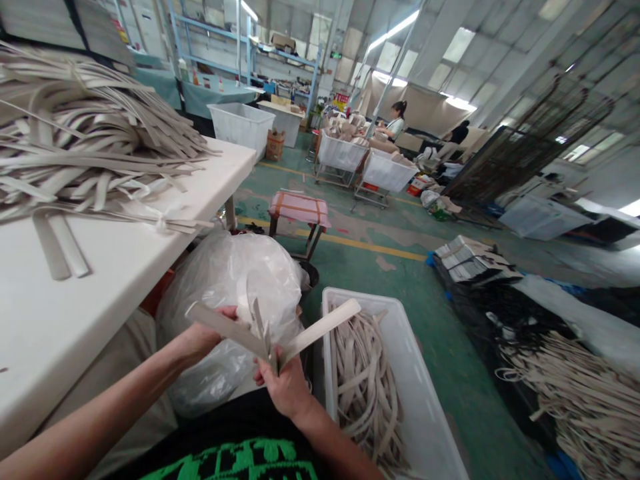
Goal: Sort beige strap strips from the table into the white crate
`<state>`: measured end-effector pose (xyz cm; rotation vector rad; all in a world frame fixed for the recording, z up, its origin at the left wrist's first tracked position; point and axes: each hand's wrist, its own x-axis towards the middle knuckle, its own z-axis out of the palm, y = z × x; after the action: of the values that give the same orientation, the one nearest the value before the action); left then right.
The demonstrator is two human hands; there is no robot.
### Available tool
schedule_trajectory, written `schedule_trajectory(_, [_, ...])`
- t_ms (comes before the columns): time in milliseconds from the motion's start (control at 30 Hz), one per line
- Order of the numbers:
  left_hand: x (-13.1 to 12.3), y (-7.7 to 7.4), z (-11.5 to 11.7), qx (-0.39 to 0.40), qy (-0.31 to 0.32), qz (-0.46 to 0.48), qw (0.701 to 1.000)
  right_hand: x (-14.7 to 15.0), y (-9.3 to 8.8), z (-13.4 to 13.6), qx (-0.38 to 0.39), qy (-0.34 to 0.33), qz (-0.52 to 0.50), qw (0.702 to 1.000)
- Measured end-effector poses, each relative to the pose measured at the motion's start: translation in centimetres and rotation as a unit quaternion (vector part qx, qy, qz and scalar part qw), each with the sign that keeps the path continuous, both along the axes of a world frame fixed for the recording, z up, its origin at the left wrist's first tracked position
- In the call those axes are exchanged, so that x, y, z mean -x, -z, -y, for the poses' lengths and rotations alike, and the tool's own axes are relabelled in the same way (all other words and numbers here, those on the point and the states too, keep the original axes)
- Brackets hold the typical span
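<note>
Right hand [285, 385] clamped on a fan of beige strips [320, 330]. Left hand [207, 335] near it, behind one strip; can't tell its grip. Strips are over the plastic bag [200, 293], between white bin [425, 400] and counter [130, 293]. Beyond: pink-topped stool [300, 208], then loaded carts [341, 153].

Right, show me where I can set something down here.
Bare tabletop lies between two jutting strip ends and its near edge; green floor shows between the white bin and black sheeting. Crowded: behind them, under the strip pile, and inside the bin, among tangled strips.
</note>
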<state>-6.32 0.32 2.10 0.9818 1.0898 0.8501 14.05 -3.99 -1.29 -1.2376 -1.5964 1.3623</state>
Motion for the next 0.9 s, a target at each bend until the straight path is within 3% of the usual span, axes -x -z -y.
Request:
schedule_trajectory(100, [-1.2, 0.5, 1.0, -0.012, 0.046, 0.014, 0.999, 0.1, 0.1, -0.2, -0.026, 0.008, -0.001, 1.0])
schedule_trajectory(200, [-1.6, 0.3, 1.2, -0.021, 0.019, -0.004, 1.0, -0.2, -0.1, -0.2, -0.025, -0.003, 0.0, 1.0])
schedule_trajectory(300, [-1.0, 0.2, 1.0, 0.025, -0.019, 0.002, 1.0, -0.8, 0.1, 0.4, -0.021, -0.015, 0.044, 0.999])
schedule_trajectory(400, [-1.1, 0.9, 1.6, 0.047, -0.001, 0.03, 0.998, -0.9, 0.1, 1.0, -0.03, -0.016, 0.095, 0.995])
schedule_trajectory(500, [-1.7, 1.6, 2.3, 0.01, 0.033, 0.019, 0.999, -0.7, -0.4, 0.8, -0.037, -0.011, 0.095, 0.995])
schedule_trajectory(600, [-1.7, 1.6, 2.3, 0.019, 0.014, 0.017, 1.0, -1.0, -0.5, 1.0, -0.033, -0.022, 0.105, 0.994])
schedule_trajectory(767, [-1.5, 1.6, 2.3, 0.121, -0.031, 0.04, 0.991, -1.9, 0.3, 2.1, -0.047, -0.029, 0.174, 0.983])
schedule_trajectory(900, [-2.3, 1.8, 3.2, 0.097, -0.007, 0.093, 0.991, -1.6, 0.1, 2.1, -0.05, -0.018, 0.155, 0.987])
